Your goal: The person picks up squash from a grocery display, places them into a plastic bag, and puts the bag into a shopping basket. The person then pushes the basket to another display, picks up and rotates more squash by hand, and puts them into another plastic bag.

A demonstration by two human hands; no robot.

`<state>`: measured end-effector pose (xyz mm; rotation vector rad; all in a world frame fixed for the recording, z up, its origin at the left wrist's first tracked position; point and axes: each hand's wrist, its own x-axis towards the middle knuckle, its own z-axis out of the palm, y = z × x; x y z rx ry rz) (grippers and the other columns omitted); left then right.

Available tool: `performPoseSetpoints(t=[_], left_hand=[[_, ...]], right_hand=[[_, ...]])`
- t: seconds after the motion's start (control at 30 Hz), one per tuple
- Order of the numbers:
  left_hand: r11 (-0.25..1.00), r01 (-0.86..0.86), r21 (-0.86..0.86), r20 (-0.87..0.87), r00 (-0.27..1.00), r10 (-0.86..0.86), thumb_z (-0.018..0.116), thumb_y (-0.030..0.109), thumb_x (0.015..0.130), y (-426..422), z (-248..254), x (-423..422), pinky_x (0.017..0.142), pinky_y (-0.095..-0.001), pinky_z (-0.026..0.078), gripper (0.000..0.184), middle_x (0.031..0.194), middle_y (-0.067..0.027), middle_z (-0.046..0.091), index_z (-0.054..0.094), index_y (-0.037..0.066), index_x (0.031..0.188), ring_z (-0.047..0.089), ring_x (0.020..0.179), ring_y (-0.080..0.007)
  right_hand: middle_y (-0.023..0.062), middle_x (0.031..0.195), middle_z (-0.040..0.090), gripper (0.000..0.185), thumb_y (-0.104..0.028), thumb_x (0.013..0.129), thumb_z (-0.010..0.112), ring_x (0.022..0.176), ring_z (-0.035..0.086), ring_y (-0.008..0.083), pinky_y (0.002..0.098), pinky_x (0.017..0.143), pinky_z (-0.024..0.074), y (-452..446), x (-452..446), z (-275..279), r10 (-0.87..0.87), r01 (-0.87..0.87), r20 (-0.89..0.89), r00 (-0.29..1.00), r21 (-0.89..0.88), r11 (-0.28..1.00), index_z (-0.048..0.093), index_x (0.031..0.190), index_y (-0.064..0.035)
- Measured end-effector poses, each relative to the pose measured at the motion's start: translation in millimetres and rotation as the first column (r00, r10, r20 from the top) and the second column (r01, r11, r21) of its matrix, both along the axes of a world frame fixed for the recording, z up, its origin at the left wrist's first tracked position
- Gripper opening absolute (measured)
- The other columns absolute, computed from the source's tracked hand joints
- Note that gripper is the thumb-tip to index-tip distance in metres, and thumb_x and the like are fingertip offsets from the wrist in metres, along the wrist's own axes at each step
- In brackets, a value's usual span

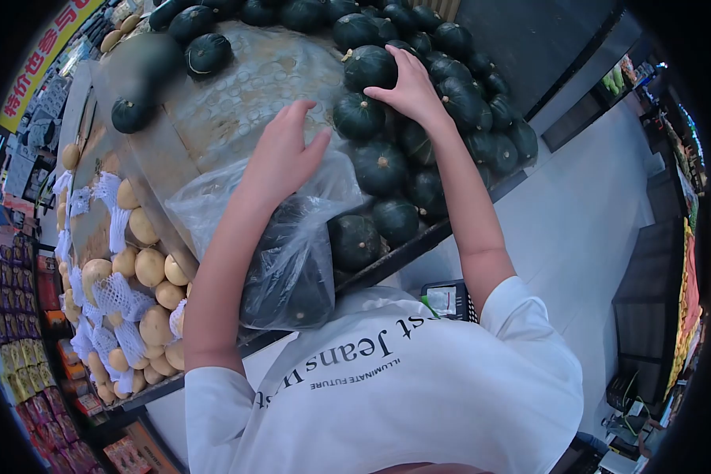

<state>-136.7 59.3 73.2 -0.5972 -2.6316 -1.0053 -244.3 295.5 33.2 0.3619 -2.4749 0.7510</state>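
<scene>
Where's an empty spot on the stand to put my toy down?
The biggest bare patch is the bumpy plastic sheet: dark squashes border its back and right, and the left hand and clear bag are in front. It's crowded in the squash pile and among the pale round fruit.

Cool, fairly even light is falling on the white shirt [426, 395] and pale floor [569, 205], while the dark pumpkins [381, 167] are showing small highlights. The clear bag [308, 261] is catching streaky glare. A hazy blur is smearing the upper left. The wide lens is curving everything toward black, rounded edges.
</scene>
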Motion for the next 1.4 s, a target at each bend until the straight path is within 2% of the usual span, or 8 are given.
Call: performPoseSetpoints(t=[0.17, 0.37, 0.57, 0.87, 0.97, 1.1, 1.23, 1.4], left_hand=[[1.0, -0.005, 0.021, -0.018, 1.0, 0.005, 0.061, 0.02, 0.083, 2.1, -1.2, -3.9, 0.097, -0.041, 0.042, 0.049, 0.119, -0.0268, 0.054, 0.047, -0.008, 0.121, 0.052, 0.114, -0.0389], [0.999, -0.016, -0.048, -0.123, 0.992, 0.01, 0.063, 0.023, 0.082, 3.6, -7.2, -11.8, 0.093, -0.039, 0.045, 0.055, 0.126, -0.0237, 0.052, 0.045, -0.002, 0.128, 0.052, 0.115, -0.0362], [0.982, 0.014, 0.188, 0.129, 0.991, -0.038, 0.067, 0.027, 0.079, 16.5, 15.3, -20.2, 0.095, -0.0424, 0.043, 0.062, 0.127, -0.0228, 0.051, 0.044, 0.0, 0.129, 0.05, 0.119, -0.0381], [0.939, 0.14, -0.315, 0.274, 0.96, -0.051, 0.065, 0.031, 0.077, 60.0, 5.2, -70.7, 0.101, -0.0422, 0.039, 0.079, 0.133, -0.0291, 0.042, 0.03, 0.0, 0.139, 0.044, 0.123, -0.0407], [0.996, -0.058, -0.07, 0.108, 0.992, 0.066, 0.063, 0.023, 0.072, 65.0, -16.5, -105.5, 0.095, -0.0442, 0.045, 0.077, 0.128, -0.0302, 0.043, 0.029, -0.004, 0.135, 0.051, 0.114, -0.0434], [0.986, -0.161, 0.043, 0.101, 0.983, 0.156, 0.069, 0.032, 0.073, 52.1, -6.5, -110.2, 0.104, -0.0405, 0.037, 0.089, 0.134, -0.0304, 0.04, 0.024, -0.007, 0.14, 0.041, 0.127, -0.0388], [0.99, -0.057, 0.131, 0.003, 0.998, 0.057, 0.073, 0.039, 0.07, 55.2, 0.7, -103.1, 0.104, -0.0415, 0.037, 0.098, 0.134, -0.0294, 0.041, 0.022, -0.008, 0.14, 0.042, 0.127, -0.0374], [0.977, 0.083, 0.197, -0.118, 0.991, -0.06, 0.079, 0.04, 0.064, 62.1, 18.8, -80.7, 0.103, -0.0429, 0.039, 0.111, 0.132, -0.0273, 0.041, 0.014, -0.004, 0.143, 0.043, 0.125, -0.0379]], right_hand=[[0.0172, 0.138, 0.045, 0.105, -0.057, 0.058, 0.077, 0.129, 0.042, 0.0313, 0.0484, 0.107, 0.0296, -8.1, -24.3, -3.2, -0.115, 0.097, 0.079, 0.99, 0.2, 0.975, 0.035, 0.141, -0.0074], [0.0193, 0.126, 0.052, 0.112, -0.067, 0.057, 0.072, 0.113, 0.057, 0.0313, 0.0564, 0.103, 0.0282, -20.9, -30.5, -8.3, -0.245, 0.218, 0.055, 0.968, 0.299, 0.929, 0.029, 0.143, -0.0112], [0.0175, 0.131, 0.05, 0.111, -0.068, 0.056, 0.072, 0.118, 0.054, 0.0277, 0.055, 0.101, 0.031, -27.9, -29.7, -1.9, -0.312, 0.26, 0.121, 0.943, 0.32, 0.911, 0.032, 0.143, -0.0138], [0.02, 0.122, 0.055, 0.103, -0.063, 0.057, 0.074, 0.105, 0.061, 0.0294, 0.0487, 0.099, 0.0302, -29.5, -34.1, -9.4, -0.319, 0.298, 0.047, 0.946, 0.252, 0.921, 0.037, 0.139, -0.0134], [0.02, 0.12, 0.056, 0.1, -0.061, 0.057, 0.074, 0.104, 0.062, 0.0291, 0.0447, 0.098, 0.0311, -28.0, -32.0, -10.0, -0.307, 0.29, 0.036, 0.951, 0.238, 0.927, 0.038, 0.138, -0.0137], [0.0175, 0.119, 0.054, 0.095, -0.057, 0.057, 0.075, 0.105, 0.059, 0.0261, 0.0406, 0.098, 0.032, -29.3, -26.0, -6.5, -0.29, 0.288, -0.027, 0.957, 0.236, 0.928, 0.041, 0.134, -0.0143], [0.0163, 0.12, 0.053, 0.087, -0.04, 0.056, 0.08, 0.107, 0.057, 0.0298, 0.0421, 0.099, 0.033, -29.7, -23.5, -5.4, -0.133, 0.109, -0.249, 0.959, -0.109, 0.988, 0.043, 0.131, -0.0132], [0.0167, 0.119, 0.054, 0.083, -0.021, 0.055, 0.081, 0.109, 0.055, 0.0344, 0.0426, 0.095, 0.0419, -40.2, 19.2, 15.9, -0.024, -0.081, -0.287, 0.958, -0.35, 0.933, 0.043, 0.128, -0.0085]])
